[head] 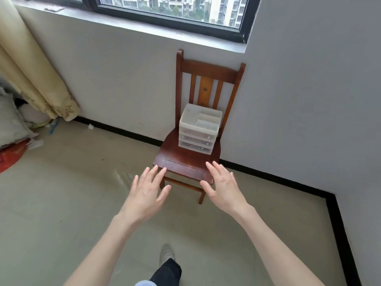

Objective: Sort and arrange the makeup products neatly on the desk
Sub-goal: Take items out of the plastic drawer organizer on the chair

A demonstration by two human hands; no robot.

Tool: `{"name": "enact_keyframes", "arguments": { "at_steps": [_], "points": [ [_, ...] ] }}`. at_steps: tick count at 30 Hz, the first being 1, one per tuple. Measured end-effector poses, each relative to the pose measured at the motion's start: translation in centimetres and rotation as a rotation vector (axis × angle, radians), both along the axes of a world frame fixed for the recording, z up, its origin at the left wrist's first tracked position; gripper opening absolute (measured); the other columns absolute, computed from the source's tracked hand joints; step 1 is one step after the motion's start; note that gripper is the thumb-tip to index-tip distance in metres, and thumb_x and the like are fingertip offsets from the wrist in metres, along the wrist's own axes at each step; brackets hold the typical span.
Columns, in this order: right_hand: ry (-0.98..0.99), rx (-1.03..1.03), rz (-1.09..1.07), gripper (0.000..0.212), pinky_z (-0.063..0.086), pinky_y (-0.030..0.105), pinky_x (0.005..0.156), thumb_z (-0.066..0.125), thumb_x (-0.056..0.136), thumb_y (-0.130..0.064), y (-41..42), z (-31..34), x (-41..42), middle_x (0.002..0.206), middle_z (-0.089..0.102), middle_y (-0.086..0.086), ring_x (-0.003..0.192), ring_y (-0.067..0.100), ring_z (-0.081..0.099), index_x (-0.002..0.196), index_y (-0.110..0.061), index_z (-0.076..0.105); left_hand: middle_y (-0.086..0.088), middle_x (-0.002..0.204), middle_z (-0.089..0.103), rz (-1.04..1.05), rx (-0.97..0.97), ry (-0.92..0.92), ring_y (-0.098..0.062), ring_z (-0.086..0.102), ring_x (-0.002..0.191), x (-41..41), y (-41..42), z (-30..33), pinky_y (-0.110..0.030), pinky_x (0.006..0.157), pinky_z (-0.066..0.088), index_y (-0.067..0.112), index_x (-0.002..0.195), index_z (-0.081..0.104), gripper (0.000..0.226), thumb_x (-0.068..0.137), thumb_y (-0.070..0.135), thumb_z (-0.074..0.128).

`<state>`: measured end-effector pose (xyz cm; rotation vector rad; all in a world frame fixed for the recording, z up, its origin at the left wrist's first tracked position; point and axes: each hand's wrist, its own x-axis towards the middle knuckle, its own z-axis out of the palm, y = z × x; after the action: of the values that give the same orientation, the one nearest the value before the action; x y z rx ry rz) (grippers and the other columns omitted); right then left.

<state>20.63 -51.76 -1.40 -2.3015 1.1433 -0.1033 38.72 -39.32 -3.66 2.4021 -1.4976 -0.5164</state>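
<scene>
A white plastic organizer with three translucent drawers and a divided top tray stands at the back of a brown wooden chair placed against the wall. Small dark items show dimly through the drawer fronts. My left hand is stretched out with fingers spread, in front of the seat's near left corner, holding nothing. My right hand is also spread and empty, in front of the seat's near right corner. Both hands are short of the organizer.
A grey wall with a window rises behind the chair. A beige curtain hangs at left above cushions and a red bag on the floor. My foot is on the tiled floor below.
</scene>
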Motion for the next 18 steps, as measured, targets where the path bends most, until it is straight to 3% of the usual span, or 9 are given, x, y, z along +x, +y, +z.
{"name": "enact_keyframes", "arguments": {
  "at_steps": [9,15,18],
  "points": [
    [0.023,0.029,-0.105,0.058,-0.001,0.037,0.117,0.042,0.098,-0.036,-13.2,-1.5,8.0,0.157,0.013,0.0,0.145,0.015,0.005,0.149,-0.023,0.018,0.005,0.156,0.005,-0.108,0.053,0.067,-0.012,-0.004,0.143,8.8,-15.7,-0.4,-0.036,0.117,0.0,0.029,0.148,0.01,0.056,0.097,0.042,0.029],
    [0.125,0.052,-0.056,0.059,0.0,0.039,0.118,0.039,0.098,-0.036,-22.5,-6.2,12.3,0.158,0.009,0.001,0.146,0.017,0.001,0.15,-0.021,0.015,0.004,0.156,0.009,-0.06,0.192,0.274,-0.014,0.002,0.144,10.9,-24.6,-6.7,-0.038,0.117,0.006,0.028,0.147,0.015,0.055,0.097,0.044,0.03],
    [0.181,-0.016,0.032,0.059,-0.002,0.044,0.118,0.037,0.099,-0.037,-27.5,-9.5,15.1,0.159,0.004,0.003,0.146,0.019,-0.005,0.15,-0.022,0.012,0.0,0.154,0.017,0.037,0.174,0.439,-0.013,0.009,0.143,11.9,-29.3,-10.6,-0.035,0.117,0.011,0.024,0.145,0.022,0.053,0.097,0.041,0.035]
  ]
}}
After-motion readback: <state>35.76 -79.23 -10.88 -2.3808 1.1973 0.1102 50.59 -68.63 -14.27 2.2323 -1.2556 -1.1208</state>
